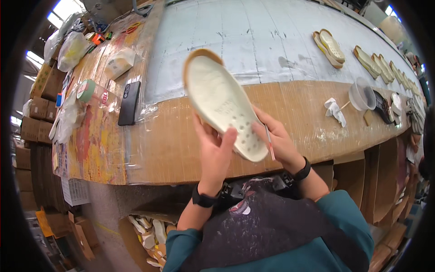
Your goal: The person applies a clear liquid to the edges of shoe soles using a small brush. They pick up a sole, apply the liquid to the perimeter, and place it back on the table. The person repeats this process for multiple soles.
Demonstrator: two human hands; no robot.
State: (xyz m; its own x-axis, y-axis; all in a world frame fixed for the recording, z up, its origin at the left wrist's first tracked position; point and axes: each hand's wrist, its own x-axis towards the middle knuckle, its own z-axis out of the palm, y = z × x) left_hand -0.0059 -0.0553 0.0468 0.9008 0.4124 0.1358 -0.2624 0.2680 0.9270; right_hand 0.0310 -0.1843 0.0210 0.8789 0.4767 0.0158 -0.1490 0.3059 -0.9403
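Above the bench, the left hand grips a white shoe sole while the right hand pinches a thin brush.

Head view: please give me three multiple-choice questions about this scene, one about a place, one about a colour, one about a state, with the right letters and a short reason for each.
1. Where does the black phone lie?
A. on the bench, left of the shoe sole
B. in the clear cup
C. on the floor

2. What colour is the inside of the shoe sole?
A. red
B. cream white
C. black

3. How is the shoe sole held?
A. flat on the bench
B. lifted, in both hands
C. hanging from a hook

Answers: 1 A, the phone rests on the bench at the left. 2 B, its inside is pale cream. 3 B, the left hand and right hand grip it above the bench.
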